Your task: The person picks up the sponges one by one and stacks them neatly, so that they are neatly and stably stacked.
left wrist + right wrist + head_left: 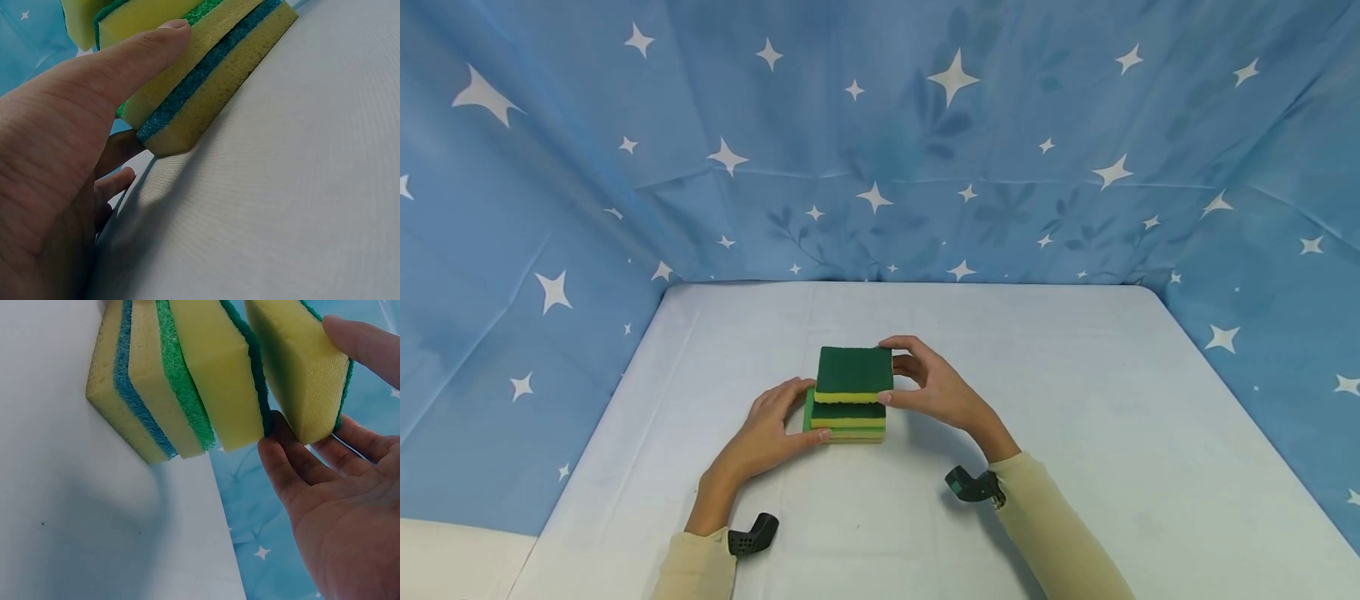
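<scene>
My right hand [938, 388] pinches a yellow sponge with a dark green scouring pad [854, 371], thumb at the near edge and a finger at the far edge. It is held pad-up and tilted over a stack of sponges [848, 423], with a wedge of space beneath it in the right wrist view. My left hand [766, 427] grips the stack's left side, thumb across the front and fingers behind. From the bottom, the stack has a blue-padded sponge [209, 103], a green-padded sponge [147, 375] and a dark-green-padded sponge [219, 375].
The stack stands on a white-covered table [1075, 375], around its middle. A blue curtain with white stars [880, 142] encloses the back and both sides. Each wrist carries a small black camera, the left one [754, 535] and the right one [972, 485].
</scene>
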`<move>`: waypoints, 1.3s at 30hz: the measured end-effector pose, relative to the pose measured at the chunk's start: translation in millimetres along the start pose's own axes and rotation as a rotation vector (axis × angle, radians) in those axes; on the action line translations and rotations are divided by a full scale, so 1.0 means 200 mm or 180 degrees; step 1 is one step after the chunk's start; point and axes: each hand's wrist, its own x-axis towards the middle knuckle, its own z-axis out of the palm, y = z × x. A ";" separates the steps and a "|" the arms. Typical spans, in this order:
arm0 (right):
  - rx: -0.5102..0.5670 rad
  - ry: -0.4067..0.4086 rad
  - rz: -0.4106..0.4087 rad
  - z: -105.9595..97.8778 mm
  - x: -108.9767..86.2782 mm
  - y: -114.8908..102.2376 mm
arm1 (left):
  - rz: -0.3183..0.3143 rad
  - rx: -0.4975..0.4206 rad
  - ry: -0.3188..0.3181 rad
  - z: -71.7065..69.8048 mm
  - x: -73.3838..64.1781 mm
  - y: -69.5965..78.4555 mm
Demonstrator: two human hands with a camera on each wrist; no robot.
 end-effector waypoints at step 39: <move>-0.0125 -0.0046 -0.0085 0.05 -0.03 0.07 | -0.0013 0.0018 -0.0033 -0.01 0.01 0.00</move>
